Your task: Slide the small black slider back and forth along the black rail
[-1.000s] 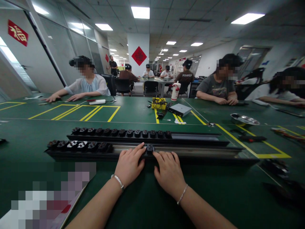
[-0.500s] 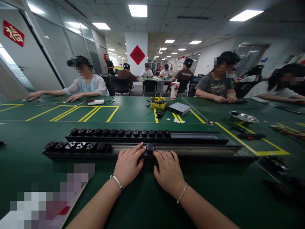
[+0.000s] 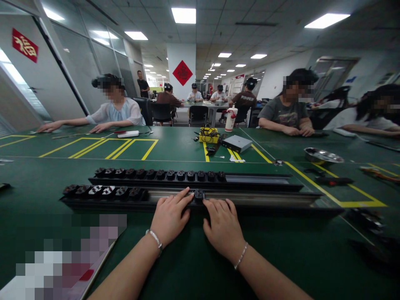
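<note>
A single black socket module [image 3: 198, 194] sits in the channel of the nearer black rail [image 3: 268, 197], around its middle. The fingertips of my left hand [image 3: 170, 216] press its left side, thumb pointing toward the rail's front wall. From the other side, the index fingertip of my right hand [image 3: 223, 223] touches the module, and the other fingers bend over the rail's front edge. Between them my two hands grip the module. More socket modules [image 3: 121, 192] stand in a row at the rail's left end, some with shiny metal faces. Fingers partly hide the channel.
Behind lies a second black rail [image 3: 259, 180] with a long row of modules. Farther back are a yellow block with black cable [image 3: 209, 135], a grey box [image 3: 237, 143], a white cup [image 3: 230, 120] and a metal bowl [image 3: 323, 156]. People sit across the green table.
The whole view has shifted slightly to the right and down. Both hands and the module keep the same place relative to the rail.
</note>
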`<state>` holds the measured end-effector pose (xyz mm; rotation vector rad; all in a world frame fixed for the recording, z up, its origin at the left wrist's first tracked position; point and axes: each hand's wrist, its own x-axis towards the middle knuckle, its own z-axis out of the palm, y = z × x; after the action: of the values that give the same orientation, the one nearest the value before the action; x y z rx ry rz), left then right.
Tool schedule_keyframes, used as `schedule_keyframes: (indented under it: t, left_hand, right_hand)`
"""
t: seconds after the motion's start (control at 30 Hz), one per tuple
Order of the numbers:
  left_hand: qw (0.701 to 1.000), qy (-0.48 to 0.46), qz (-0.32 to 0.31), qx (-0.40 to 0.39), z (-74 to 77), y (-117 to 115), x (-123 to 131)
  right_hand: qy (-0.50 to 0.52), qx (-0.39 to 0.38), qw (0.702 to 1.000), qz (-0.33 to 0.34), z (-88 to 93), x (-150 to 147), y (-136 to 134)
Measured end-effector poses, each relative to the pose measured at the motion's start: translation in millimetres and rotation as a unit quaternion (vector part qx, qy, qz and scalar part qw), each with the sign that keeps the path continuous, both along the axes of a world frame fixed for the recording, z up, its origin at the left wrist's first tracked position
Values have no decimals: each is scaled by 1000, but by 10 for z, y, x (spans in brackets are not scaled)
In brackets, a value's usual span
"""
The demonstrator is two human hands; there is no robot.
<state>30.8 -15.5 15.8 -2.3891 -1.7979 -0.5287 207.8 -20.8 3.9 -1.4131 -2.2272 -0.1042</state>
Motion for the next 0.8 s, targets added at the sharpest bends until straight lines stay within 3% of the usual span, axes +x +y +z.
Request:
schedule_keyframes:
  t: [0.8]
  left_hand:
    - [1000, 2, -3, -1, -4, 0, 0]
  right_hand:
    - [-4, 5, 1000, -4, -2, 1, 3]
